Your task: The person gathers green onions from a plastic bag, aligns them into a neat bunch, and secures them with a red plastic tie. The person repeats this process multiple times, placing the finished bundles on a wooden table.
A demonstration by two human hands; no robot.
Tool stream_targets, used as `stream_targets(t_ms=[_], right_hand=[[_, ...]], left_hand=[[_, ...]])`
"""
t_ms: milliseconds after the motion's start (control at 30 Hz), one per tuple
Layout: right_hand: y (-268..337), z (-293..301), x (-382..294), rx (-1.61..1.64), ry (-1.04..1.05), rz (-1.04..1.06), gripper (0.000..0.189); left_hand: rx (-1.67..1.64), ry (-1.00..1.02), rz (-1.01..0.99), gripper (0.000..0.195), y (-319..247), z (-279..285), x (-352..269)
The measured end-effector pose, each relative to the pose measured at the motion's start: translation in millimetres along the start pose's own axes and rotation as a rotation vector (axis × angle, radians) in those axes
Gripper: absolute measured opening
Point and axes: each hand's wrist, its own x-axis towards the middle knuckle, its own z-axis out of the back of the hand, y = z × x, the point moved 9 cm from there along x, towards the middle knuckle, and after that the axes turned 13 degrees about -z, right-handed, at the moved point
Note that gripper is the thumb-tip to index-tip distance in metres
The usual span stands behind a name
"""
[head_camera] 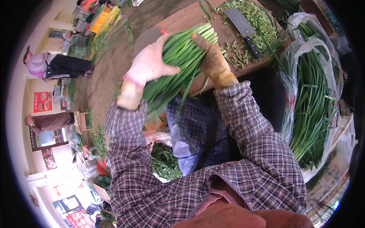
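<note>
My left hand [151,61], in a pale glove, is pressed against the left side of a thick bunch of green garlic chives [182,51], thumb spread across the leaves. In a brown-stained yellowish glove, my right hand [212,58] grips the bunch near its pale cut ends, which point up and right. The leaves hang down to the lower left, slightly blurred. Beneath is a wooden board [185,17]. On it a cleaver [241,27] with a black handle lies on and beside a heap of chopped stem pieces [263,24].
To the right, an open clear plastic bag [288,71] holds long garlic chives [313,97]. Below my left forearm, another bag [159,138] contains loose green leaves. A round grey-brown surface [146,38] adjoins the board. Two people stand at the far left, near tables and scattered greens.
</note>
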Motion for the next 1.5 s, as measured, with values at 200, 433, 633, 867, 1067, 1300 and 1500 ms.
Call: stream_targets(t_ms=[200, 433, 633, 867, 1067, 1300, 1500], right_hand=[[-23.1, 77.3, 31.5, 0.162, -0.235, -0.102, 0.041], [-28.9, 84.5, 35.2, 0.172, -0.415, -0.058, 0.040], [3.6, 80.4, 33.2, -0.395, -0.444, 0.220, 0.052], [58.3, 86.8, -22.6, -0.589, -0.581, 0.262, 0.056], [2.8, 79.8, -41.0, -1.670, -0.438, 0.026, 0.027], [-26.7, 60.7, -51.5, -1.984, -0.441, 0.208, 0.040], [-24.1, 43.0, -71.7, -2.144, -0.565, 0.621, 0.029]], left_hand=[[-0.249, 0.050, 0.009, 0.115, 45.1, -70.5, 63.7], [0.168, -0.011, -0.049, 0.126, 19.0, -71.3, 47.1], [0.413, -0.244, 0.070, 0.134, 11.8, -99.6, 39.7], [0.253, 0.020, 0.278, 0.125, 54.5, -89.6, 62.6], [0.272, -0.006, 0.224, 0.130, 43.1, -94.6, 59.3], [0.169, -0.024, 0.171, 0.134, 45.0, -98.4, 56.2], [0.305, -0.324, -0.047, 0.125, 7.5, -94.9, 41.9]])
